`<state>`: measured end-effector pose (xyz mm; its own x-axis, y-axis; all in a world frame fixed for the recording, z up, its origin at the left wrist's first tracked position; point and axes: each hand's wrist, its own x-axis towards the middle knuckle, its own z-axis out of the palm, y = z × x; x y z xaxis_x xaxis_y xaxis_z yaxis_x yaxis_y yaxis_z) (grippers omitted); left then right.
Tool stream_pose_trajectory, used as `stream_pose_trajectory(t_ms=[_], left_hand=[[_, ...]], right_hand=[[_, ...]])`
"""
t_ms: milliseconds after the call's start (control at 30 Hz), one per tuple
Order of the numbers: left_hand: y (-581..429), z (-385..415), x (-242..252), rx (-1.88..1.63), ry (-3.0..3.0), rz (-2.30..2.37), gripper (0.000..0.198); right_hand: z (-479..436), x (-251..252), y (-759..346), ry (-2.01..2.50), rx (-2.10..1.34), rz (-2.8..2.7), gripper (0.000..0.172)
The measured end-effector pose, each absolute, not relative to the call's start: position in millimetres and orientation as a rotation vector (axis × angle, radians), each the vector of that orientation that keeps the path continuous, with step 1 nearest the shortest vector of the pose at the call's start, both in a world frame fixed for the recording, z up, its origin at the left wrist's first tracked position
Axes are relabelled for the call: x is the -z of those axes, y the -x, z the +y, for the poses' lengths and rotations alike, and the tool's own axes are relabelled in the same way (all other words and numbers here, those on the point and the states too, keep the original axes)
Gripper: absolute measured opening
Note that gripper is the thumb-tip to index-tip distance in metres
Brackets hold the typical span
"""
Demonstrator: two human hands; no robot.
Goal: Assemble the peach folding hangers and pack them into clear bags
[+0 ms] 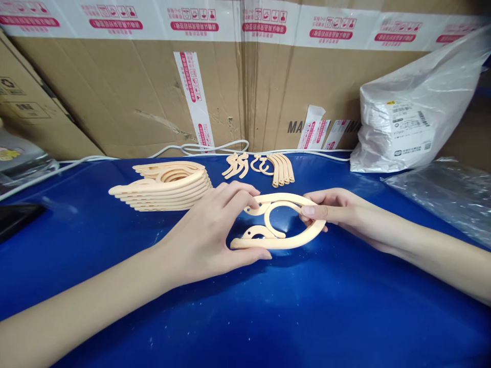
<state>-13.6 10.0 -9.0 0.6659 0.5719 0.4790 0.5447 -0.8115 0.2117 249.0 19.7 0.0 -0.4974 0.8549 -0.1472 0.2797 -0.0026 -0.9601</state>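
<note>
A cream plastic folding clothes hanger (297,240), folded into a rounded loop with a curved hook inside, is held just above the blue table. My left hand (215,225) grips its open end, with fingers on the far arm and the thumb along the near arm. On the rounded end, my right hand (326,207) pinches the hanger between thumb and fingers. Left of it lies a neat stack of similar folded hangers (164,191). Behind are loose cream pieces: small curved parts (237,165), hooks (263,164) and several longer arms (282,170).
A large taped cardboard box (134,87) walls off the back of the blue table (245,312). White cable (215,148) runs along its base. A labelled plastic parcel (402,122) and clear film (448,189) lie at right; a dark flat object (19,220) at left.
</note>
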Motion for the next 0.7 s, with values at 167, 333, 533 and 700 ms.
stream_pose_trajectory(t_ms=[167, 333, 533, 700], left_hand=[[12.5, 5.6, 7.8, -0.82, -2.888, 0.978, 0.04], [12.6, 2.3, 7.3, -0.9, -2.985, 0.973, 0.039], [8.8, -2.1, 3.8, -0.845, -3.101, 1.005, 0.043], [7.9, -4.2, -20.2, -0.753, -3.119, 1.082, 0.048]], right_hand=[[20.2, 0.2, -249.8, 1.169, -1.528, -1.8, 0.025], [21.2, 1.0, -248.3, 1.175, -1.457, -1.869, 0.029], [20.9, -0.9, -246.8, 1.103, -1.395, -1.938, 0.032], [24.8, -2.8, -250.0, 1.03, -1.336, -1.905, 0.041]])
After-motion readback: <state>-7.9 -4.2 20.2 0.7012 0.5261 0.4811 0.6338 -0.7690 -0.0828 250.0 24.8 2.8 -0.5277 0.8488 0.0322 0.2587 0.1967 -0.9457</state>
